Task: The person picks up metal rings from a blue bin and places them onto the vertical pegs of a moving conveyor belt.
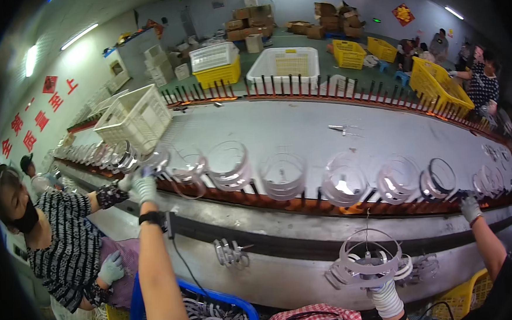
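My left hand, in a whitish glove, reaches to the rail at the left, beside a clear plastic ring. Its fingers are blurred there, so their grip does not show. At lower right, my gloved right hand is closed on the underside of a ring-shaped part, a wide translucent band with white curved pieces around its base. A thin wire rises from the middle of that part. More translucent rings stand in a row along the near rail. A small cluster of white curved pieces lies on the metal bench between my hands.
Dark upright pegs line the far side of the metal table. A cream crate stands on it at left. Below my left arm is a blue basket of curved pieces. A co-worker sits left; another's gloved hand is at right.
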### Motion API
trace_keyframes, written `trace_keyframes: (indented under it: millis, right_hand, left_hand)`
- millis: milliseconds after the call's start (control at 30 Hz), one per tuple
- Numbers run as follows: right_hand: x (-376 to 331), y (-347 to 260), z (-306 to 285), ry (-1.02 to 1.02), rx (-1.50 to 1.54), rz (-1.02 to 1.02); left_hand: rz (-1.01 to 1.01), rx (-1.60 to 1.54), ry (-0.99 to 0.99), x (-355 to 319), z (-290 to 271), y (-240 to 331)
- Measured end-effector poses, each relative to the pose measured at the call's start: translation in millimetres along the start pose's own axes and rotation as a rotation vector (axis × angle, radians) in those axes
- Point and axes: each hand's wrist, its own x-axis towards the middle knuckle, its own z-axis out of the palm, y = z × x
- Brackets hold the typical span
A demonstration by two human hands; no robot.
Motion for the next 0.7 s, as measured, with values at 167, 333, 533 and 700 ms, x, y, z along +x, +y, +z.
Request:
trace_keyframes:
  millis: [167, 333, 533, 700]
  right_hand:
    - [-25, -30, -102, 0.377, -1.121, -0.625]
    - [8, -86, -167, 0.721, -0.893, -0.505]
    - [102, -75, -255, 0.858, -1.237, -0.496]
    - [171, -35, -289, 0.839, -1.284, -0.481]
  left_hand:
    - [-0.207, -0.587, 0.011, -112, -25, -10]
    - [-0.644, -0.591, -0.365, -283, -18, 40]
    - [-0.768, -0.714, -0.534, -407, -54, 43]
    - [-0.836, -0.672, -0.545, -424, -102, 69]
